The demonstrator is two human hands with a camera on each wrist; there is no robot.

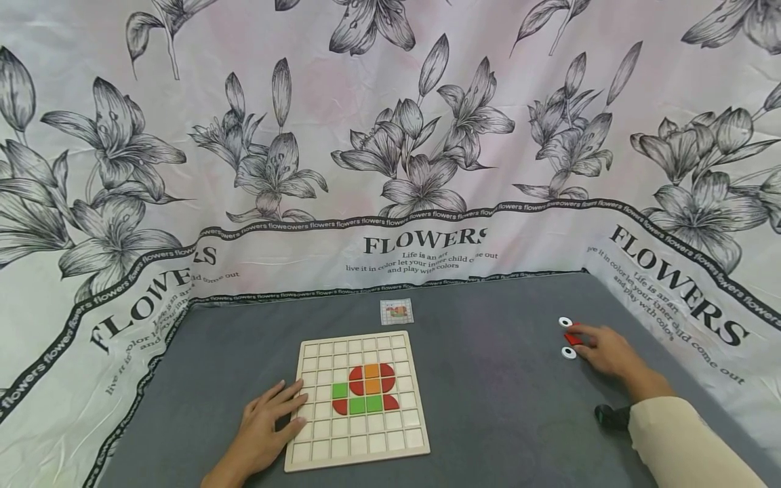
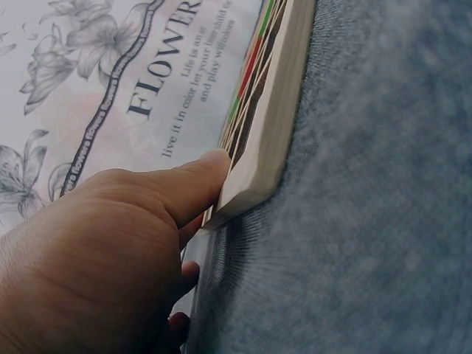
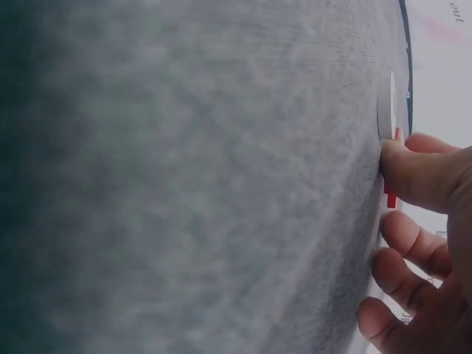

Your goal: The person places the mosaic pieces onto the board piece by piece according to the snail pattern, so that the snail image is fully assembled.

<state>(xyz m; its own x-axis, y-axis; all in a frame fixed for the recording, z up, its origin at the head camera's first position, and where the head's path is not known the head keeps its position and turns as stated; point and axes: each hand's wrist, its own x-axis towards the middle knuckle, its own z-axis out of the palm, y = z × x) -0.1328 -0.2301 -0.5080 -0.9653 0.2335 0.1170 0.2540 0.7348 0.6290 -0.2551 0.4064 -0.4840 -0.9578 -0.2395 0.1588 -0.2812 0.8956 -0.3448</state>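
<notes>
A square wooden grid board [image 1: 342, 447] lies on the grey table, with red, orange and green tiles [image 1: 365, 386] set in its middle cells. My left hand [image 1: 265, 423] rests at the board's left edge with fingers spread, fingertips over the rim. In the left wrist view the thumb [image 2: 199, 177] presses against the board's corner. Far to the right, my right hand [image 1: 610, 352] reaches down and pinches a red piece [image 1: 572, 338] between thumb and index finger. In the right wrist view the thumb partly hides the red piece [image 3: 391, 199]; the other fingers are bent loosely.
Two white discs with black centres, one beyond [image 1: 565, 322] and one nearer [image 1: 569, 352], lie beside the red piece. Behind the board sits a small picture card [image 1: 396, 312]. A flower-printed cloth [image 1: 421, 251] borders the table at the back and sides.
</notes>
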